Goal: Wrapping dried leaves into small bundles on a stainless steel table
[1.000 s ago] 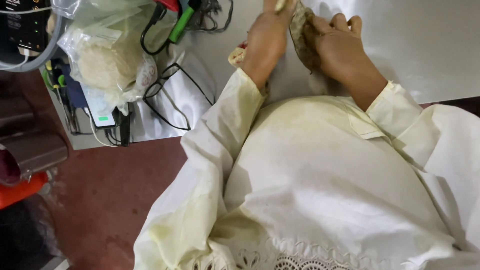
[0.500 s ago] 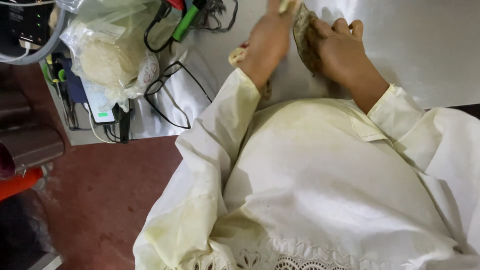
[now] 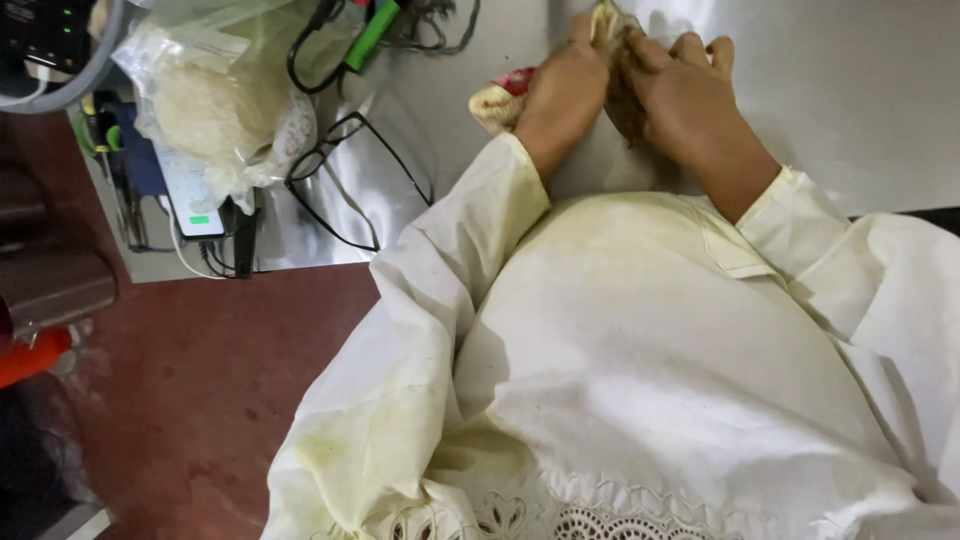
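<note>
At the far edge of the table (image 3: 850, 90), the left hand (image 3: 560, 95) and right hand (image 3: 685, 95) press together around a pale, husk-like wrap (image 3: 607, 20), seemingly mid-fold, needing firm, even pressure next.

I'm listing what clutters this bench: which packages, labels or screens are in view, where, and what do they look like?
Clear plastic bag: left end of the table, crumpled, holding a pale lump.
Phone screen: below the bag near the table edge, flat rectangle, pale with a small green mark.
</note>
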